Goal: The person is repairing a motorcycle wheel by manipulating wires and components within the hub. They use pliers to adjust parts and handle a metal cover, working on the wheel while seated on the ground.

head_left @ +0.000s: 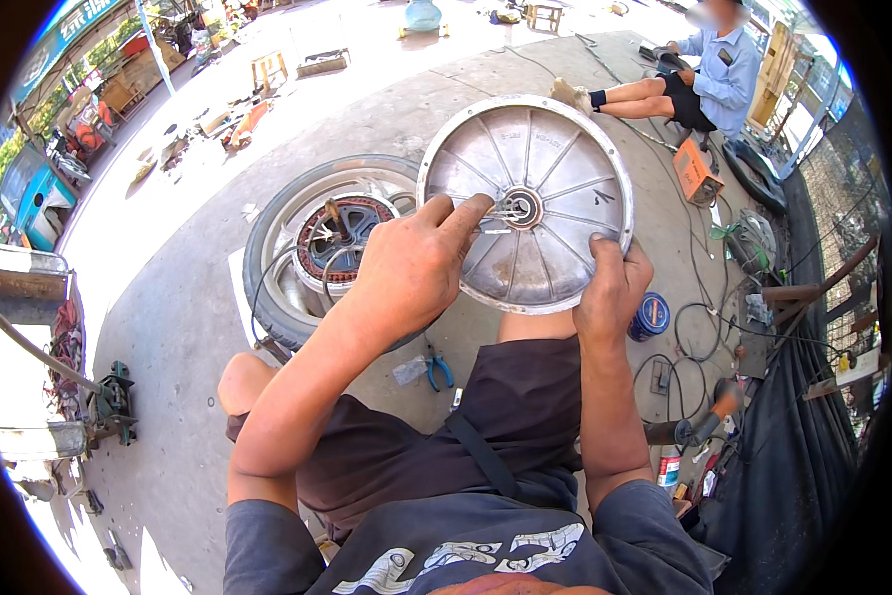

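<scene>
A round ribbed metal motor cover [506,268] is raised and tilted above my lap, its inner side facing me. My right hand [610,288] is closed on its right lower rim, the thumb on the inner face. With my left hand [421,253] I pinch thin whitish strands [510,210] that look like wires, at the bearing hole in the cover's middle. Where exactly they end is hard to make out. Partly behind my left forearm lies a spoked wheel [270,213] with a tyre. An open motor core [339,236] with copper windings and an axle sits in its hub.
Blue-handled pliers [440,371] and a small clear bag [409,369] lie before my knees. A blue tin [650,315], an orange box [697,171], loose cables [699,332] and an angle grinder [699,424] are on the right. A person [719,74] sits at the far right.
</scene>
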Tool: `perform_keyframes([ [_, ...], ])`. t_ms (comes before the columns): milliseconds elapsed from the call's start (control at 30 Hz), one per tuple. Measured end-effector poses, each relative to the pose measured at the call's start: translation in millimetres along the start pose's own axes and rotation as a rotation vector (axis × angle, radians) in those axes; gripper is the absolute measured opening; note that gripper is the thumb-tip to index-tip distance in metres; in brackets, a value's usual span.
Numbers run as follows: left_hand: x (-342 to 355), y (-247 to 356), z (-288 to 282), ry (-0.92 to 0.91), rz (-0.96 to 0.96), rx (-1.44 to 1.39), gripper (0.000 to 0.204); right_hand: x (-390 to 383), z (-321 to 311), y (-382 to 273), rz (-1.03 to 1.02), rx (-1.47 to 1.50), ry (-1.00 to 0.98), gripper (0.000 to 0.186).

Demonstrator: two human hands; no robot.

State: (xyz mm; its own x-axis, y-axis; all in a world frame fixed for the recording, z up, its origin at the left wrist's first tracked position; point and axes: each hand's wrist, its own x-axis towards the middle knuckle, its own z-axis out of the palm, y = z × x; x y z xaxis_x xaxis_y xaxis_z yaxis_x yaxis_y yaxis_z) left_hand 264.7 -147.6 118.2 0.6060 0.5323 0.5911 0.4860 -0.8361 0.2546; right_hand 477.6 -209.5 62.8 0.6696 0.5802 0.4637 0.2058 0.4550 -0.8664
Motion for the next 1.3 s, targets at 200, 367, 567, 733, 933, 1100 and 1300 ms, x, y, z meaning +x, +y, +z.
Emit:
perform_keyframes([
  [200, 0.6, 3.9, -4.2, -0.078, -0.031, -0.058, 0.032, 0.3, -0.2, 0.9, -0.006, -0.009, -0.017, 0.022],
  [367, -0.5, -4.8, -2.0, -0.094, 0.041, -0.083, 0.022, 0.3, -1.8, 2.0, 0.003, -0.016, -0.033, 0.022],
  [567, 1.4, -12.5, 3.9, -0.174, -0.013, -0.369, 0.028, 0.1, 0.6, -2.1, -0.007, -0.026, -0.020, 0.021],
  [733, 2.6, -25.6, 6.7, -0.218, 0.019, -0.677, 0.046, 0.8, -1.2, 3.7, 0.010, 0.009, -0.027, 0.021],
  [933, 2.5, -24.8, 8.5, -0.184, -0.018, -0.601, 0.047, 0.5, -1.9, 4.8, 0.015, 0.017, -0.015, 0.021],
  [1100, 4.6, -20.6, 5.7, -0.143, 0.051, -0.498, 0.043, 0.7, -3.7, 7.8, 0.031, 0.022, -0.030, 0.021],
  [1300, 2.4, -11.9, 5.6, -0.052, 0.121, -0.372, 0.043, -1.3, -1.8, 6.8, 0.044, 0.035, -0.030, 0.021],
])
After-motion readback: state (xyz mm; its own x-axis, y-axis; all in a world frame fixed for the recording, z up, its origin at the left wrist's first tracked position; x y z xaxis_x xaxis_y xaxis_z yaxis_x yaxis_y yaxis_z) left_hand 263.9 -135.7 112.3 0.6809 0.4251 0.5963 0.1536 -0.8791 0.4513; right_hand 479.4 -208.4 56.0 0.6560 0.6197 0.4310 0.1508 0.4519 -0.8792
